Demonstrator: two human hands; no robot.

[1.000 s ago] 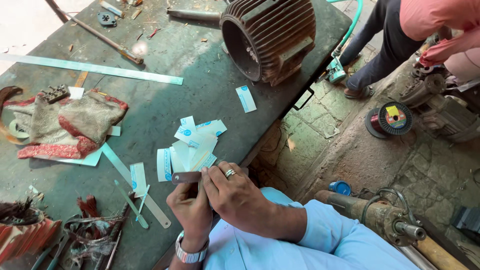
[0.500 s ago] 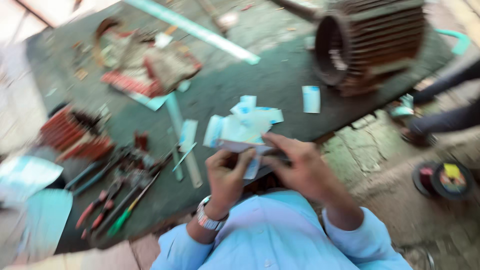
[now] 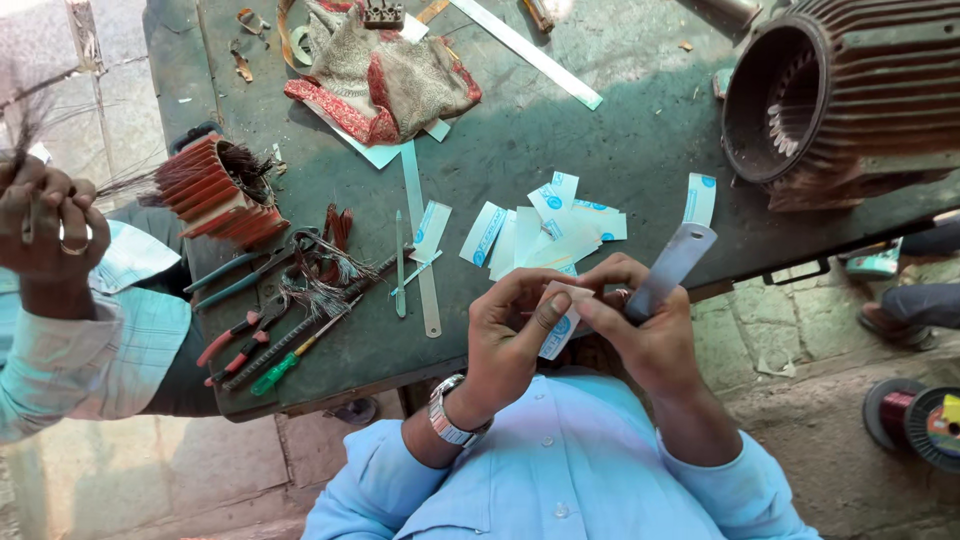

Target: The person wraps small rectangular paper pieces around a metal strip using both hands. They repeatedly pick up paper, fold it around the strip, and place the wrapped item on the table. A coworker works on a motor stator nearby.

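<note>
Both hands are up close to the chest, right at the near edge of the green workbench (image 3: pixel 640 130). Left hand (image 3: pixel 505 335) is pinching a small white paper slip w/ blue print (image 3: pixel 558 328) between thumb and fingers, so it's closed on that slip. Right hand (image 3: pixel 640 325) is also on the same slip from the other side, and it's gripping a flat grey metal strip (image 3: pixel 672 268) that sticks up and away at a tilt, towards the bench. Slip sits between the two hands, just off the table edge.

On the bench just beyond the hands there's a loose pile of the same white/blue slips (image 3: pixel 545 228), overlapping each other. Big rusty motor stator housing (image 3: pixel 850 90) top right, open bore facing left. Patterned red/beige cloth (image 3: pixel 385 80) at the far side. To the left: pliers w/ red handles (image 3: pixel 235 335), a green-handled screwdriver (image 3: pixel 285 362), and a smaller red finned motor part (image 3: pixel 215 190) w/ wire ends poking out.

Far left, another person's hand (image 3: pixel 45 225) is clenched around thin wires, can't tell more.
</note>
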